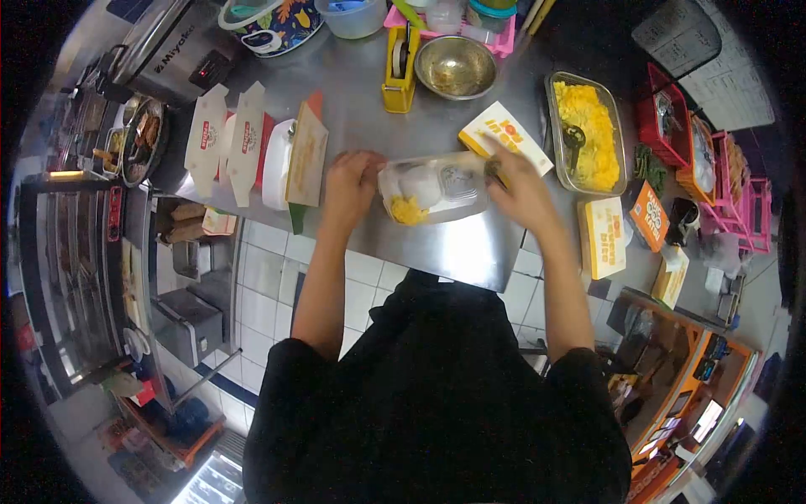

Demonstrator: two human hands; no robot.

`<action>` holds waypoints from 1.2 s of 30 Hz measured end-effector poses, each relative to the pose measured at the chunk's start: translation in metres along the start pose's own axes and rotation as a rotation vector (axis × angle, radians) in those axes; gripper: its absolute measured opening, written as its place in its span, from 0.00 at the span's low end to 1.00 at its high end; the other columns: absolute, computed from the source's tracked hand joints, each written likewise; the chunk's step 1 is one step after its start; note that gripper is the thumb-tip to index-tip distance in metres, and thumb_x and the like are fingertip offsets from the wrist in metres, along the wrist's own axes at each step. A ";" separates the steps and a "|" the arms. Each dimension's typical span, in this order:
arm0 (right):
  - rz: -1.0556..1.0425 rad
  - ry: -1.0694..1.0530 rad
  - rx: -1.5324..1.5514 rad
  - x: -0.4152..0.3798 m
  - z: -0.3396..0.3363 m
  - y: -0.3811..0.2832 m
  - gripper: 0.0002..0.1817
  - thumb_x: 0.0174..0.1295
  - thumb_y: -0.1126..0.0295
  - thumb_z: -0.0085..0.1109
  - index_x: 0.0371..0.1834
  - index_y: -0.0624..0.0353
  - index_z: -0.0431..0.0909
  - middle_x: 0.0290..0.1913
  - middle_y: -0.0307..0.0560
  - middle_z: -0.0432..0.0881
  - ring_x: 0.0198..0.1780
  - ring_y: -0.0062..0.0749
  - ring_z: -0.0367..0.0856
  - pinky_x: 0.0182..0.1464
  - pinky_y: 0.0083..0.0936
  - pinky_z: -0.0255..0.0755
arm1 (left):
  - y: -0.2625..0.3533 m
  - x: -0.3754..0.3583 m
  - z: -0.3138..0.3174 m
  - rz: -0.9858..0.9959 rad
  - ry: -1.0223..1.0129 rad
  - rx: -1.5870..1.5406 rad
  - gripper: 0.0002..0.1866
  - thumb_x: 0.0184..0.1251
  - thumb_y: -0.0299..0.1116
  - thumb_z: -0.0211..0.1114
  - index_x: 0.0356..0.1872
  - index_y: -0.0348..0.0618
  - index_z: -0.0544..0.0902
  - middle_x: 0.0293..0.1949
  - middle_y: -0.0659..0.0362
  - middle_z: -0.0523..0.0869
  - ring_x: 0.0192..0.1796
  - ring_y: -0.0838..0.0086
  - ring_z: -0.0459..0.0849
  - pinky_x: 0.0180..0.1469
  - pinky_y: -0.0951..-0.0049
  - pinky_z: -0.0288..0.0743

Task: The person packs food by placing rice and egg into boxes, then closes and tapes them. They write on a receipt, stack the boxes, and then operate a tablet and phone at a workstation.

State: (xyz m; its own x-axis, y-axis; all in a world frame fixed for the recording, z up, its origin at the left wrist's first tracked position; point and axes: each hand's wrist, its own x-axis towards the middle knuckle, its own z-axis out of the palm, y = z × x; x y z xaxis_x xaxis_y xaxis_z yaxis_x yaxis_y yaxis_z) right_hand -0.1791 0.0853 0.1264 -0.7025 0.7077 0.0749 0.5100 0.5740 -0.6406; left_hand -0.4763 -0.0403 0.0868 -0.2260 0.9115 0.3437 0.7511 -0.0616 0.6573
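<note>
Clear food container (432,193) between both hands

A steel bowl (456,66) and a yellow tape dispenser (399,70) are set on the counter (453,248); a tray of yellow food (585,133) is placed right of them.

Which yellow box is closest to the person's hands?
The yellow box lying slanted just beyond the right hand and the clear container. The other yellow box lies farther right, by the counter edge.
</note>
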 end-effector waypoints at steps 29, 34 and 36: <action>0.600 0.060 1.170 -0.056 0.083 0.006 0.28 0.64 0.66 0.52 0.68 0.60 0.71 0.59 0.47 0.81 0.59 0.33 0.79 0.64 0.29 0.67 | -0.024 -0.093 0.038 -0.841 0.010 -0.915 0.23 0.78 0.41 0.45 0.59 0.35 0.80 0.54 0.51 0.86 0.57 0.63 0.83 0.59 0.68 0.75; 0.607 0.031 0.384 -0.023 0.081 -0.025 0.29 0.71 0.48 0.50 0.59 0.64 0.77 0.43 0.64 0.87 0.47 0.56 0.86 0.53 0.43 0.76 | 0.033 -0.051 0.021 -0.693 -0.316 -0.088 0.23 0.76 0.45 0.49 0.55 0.38 0.81 0.46 0.42 0.87 0.50 0.50 0.86 0.53 0.55 0.77; 0.681 -0.051 0.222 -0.018 0.084 -0.023 0.29 0.71 0.46 0.48 0.56 0.61 0.80 0.46 0.66 0.85 0.51 0.62 0.83 0.54 0.45 0.75 | 0.015 -0.060 0.038 -0.641 -0.262 -0.067 0.23 0.76 0.46 0.50 0.55 0.38 0.81 0.45 0.41 0.87 0.49 0.47 0.86 0.53 0.54 0.77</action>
State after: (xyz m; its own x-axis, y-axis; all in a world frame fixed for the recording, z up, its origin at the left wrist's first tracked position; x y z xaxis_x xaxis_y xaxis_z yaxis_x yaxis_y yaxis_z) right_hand -0.2194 0.0245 0.0757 -0.2892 0.8557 -0.4292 0.7339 -0.0897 -0.6733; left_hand -0.4275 -0.0805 0.0504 -0.4483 0.8443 -0.2936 0.4779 0.5040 0.7195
